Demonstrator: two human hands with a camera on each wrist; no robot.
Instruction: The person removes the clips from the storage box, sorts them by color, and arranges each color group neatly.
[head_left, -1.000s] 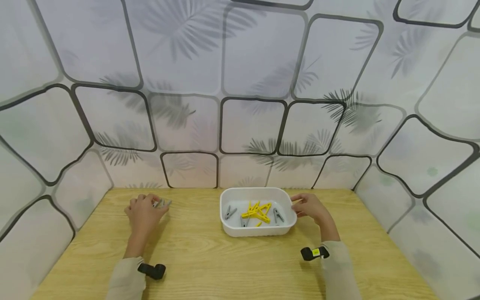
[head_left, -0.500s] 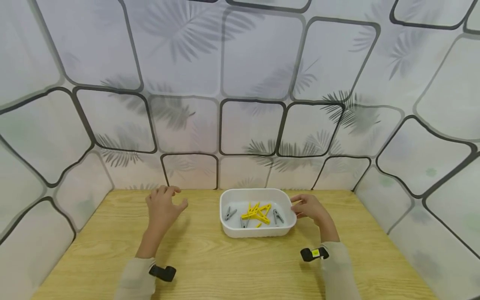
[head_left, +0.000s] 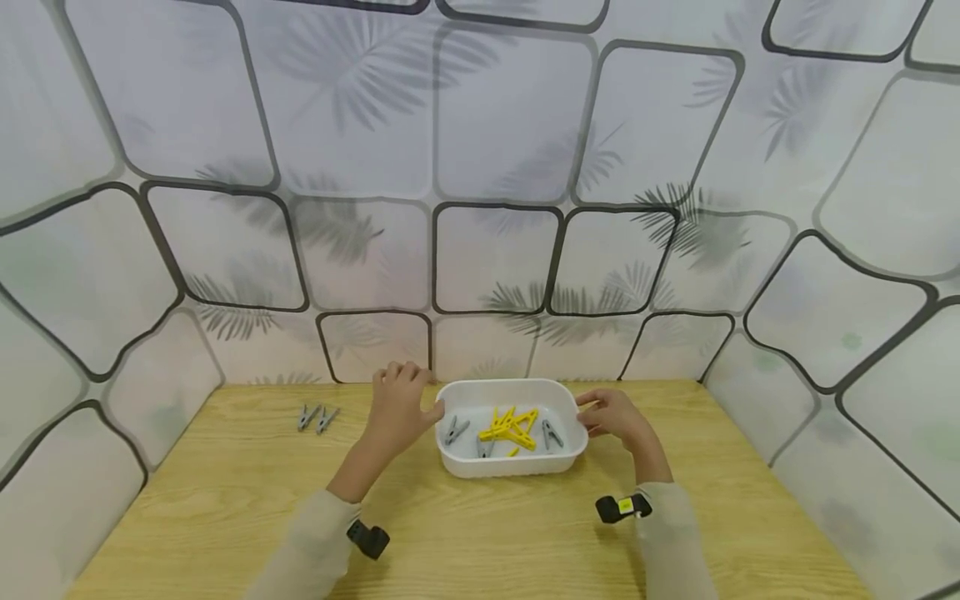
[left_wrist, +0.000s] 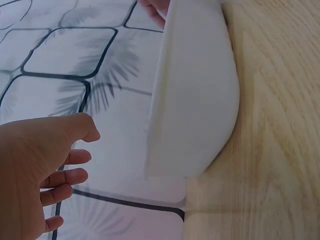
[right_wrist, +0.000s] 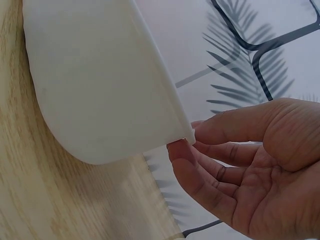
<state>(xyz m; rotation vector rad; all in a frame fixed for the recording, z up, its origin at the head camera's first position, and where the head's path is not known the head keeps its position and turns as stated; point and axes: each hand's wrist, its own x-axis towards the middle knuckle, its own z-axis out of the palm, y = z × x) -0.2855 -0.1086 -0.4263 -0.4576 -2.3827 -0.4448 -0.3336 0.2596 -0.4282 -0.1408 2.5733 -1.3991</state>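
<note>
A white plastic tub (head_left: 513,468) stands on the table, holding a pile of yellow clothespins (head_left: 497,432) and a few grey clothespins (head_left: 454,432). My right hand (head_left: 618,417) pinches the tub's right end, thumb at the rim and a finger beneath it in the right wrist view. My left hand (head_left: 399,410) hovers by the tub's left end, fingers relaxed and holding nothing. In the left wrist view its thumb and fingers stand apart from the tub wall (left_wrist: 195,95). Two grey clothespins (head_left: 326,420) lie side by side at the back left of the table.
The wooden table (head_left: 480,542) meets a patterned wall covering (head_left: 495,258) at the back. Similar covering rises on the left and right sides. Each sleeve carries a black wrist camera, such as the left one (head_left: 368,539).
My left hand has let go of a grey clothespin at the back left and moved right to the tub's left end. My right hand has stayed at the tub.
</note>
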